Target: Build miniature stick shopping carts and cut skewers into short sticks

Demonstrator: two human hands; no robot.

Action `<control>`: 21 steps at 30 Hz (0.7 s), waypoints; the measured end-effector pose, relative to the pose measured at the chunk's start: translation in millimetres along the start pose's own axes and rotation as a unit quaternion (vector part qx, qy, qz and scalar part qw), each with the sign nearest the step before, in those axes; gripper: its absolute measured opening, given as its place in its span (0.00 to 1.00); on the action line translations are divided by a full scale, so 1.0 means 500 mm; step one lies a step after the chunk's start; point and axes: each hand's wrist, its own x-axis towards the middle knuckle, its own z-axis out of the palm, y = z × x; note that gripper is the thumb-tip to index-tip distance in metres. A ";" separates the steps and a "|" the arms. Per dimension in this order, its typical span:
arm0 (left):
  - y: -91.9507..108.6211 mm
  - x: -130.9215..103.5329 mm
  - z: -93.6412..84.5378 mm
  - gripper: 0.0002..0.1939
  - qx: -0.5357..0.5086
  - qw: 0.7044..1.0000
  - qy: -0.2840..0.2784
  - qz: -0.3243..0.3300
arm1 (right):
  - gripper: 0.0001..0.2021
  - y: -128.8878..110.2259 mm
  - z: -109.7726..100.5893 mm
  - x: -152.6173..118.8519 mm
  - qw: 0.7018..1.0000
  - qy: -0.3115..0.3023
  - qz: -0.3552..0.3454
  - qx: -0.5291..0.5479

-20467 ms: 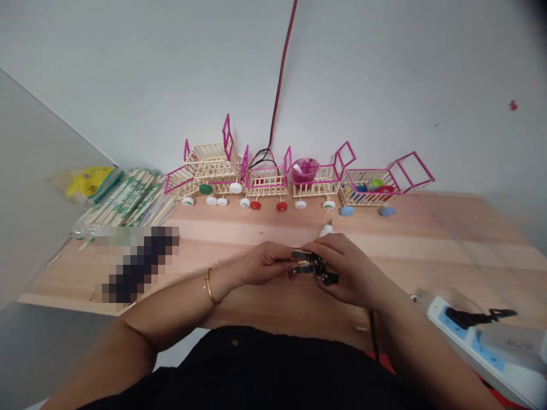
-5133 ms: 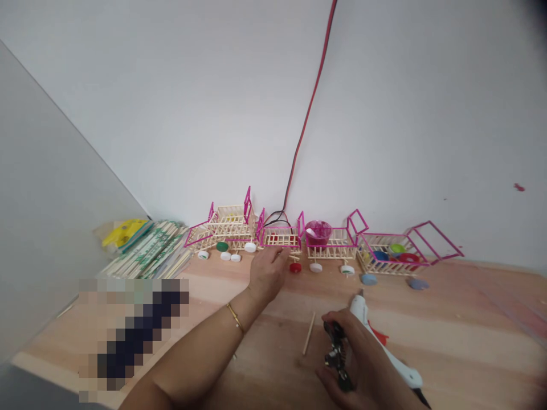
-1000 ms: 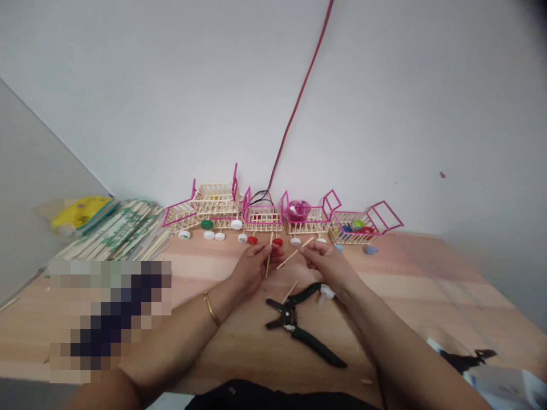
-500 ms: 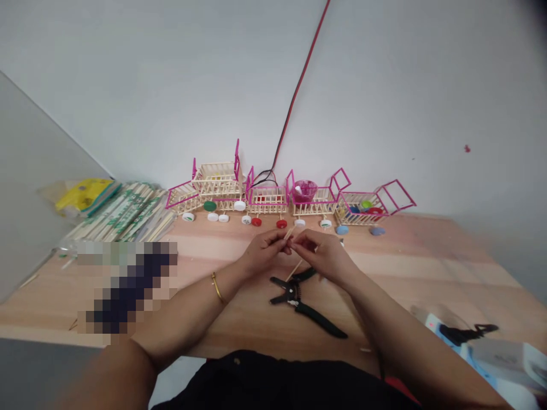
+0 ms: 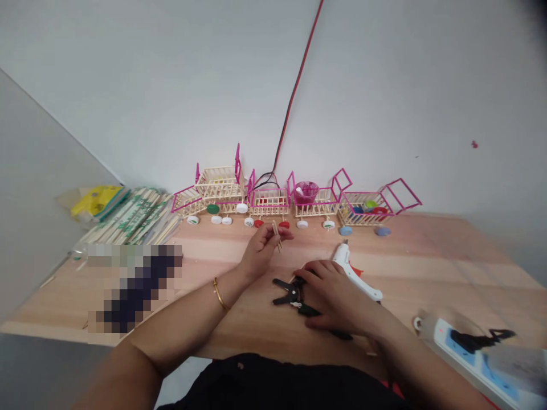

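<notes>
Head cam shows the left hand [image 5: 261, 246] pinching short sticks [image 5: 277, 234] above the desk [image 5: 427, 267] while the right hand [image 5: 331, 296] closes over the cutters [image 5: 290, 291] beside the glue gun [image 5: 354, 272], so I'd get a firm grip before lifting, and the green print on the stick packs [image 5: 132, 213] is too small to read.

From my end the feed is evenly and softly lit, with the pale wall [image 5: 171, 85] bright and no hard glare. Shadows are faint, only a soft one under the right hand [image 5: 337, 299] on the wooden table [image 5: 427, 256]. Wide-angle distortion bends the table edges and stretches the lower corners. The right side looks smeared, the upper right corner is darkened, and a pixelated block covers the lower left.
</notes>
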 end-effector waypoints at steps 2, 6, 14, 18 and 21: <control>-0.004 -0.001 -0.004 0.10 0.042 0.999 -0.014 -0.008 | 0.33 -0.002 -0.002 0.006 1.000 0.005 -0.004 0.011; -0.019 0.002 -0.017 0.08 0.110 0.993 -0.040 -0.019 | 0.30 0.007 -0.010 0.004 0.996 0.004 -0.018 0.082; -0.008 -0.005 -0.003 0.11 0.161 0.984 -0.075 -0.026 | 0.35 0.056 -0.024 -0.012 0.835 0.125 -0.054 0.533; 0.000 -0.006 0.005 0.11 0.081 0.994 -0.069 -0.036 | 0.42 0.063 -0.036 0.000 0.754 0.194 0.047 0.626; 0.005 -0.008 0.005 0.10 0.118 0.991 -0.065 0.004 | 0.41 0.059 -0.038 0.010 0.734 0.175 0.068 0.653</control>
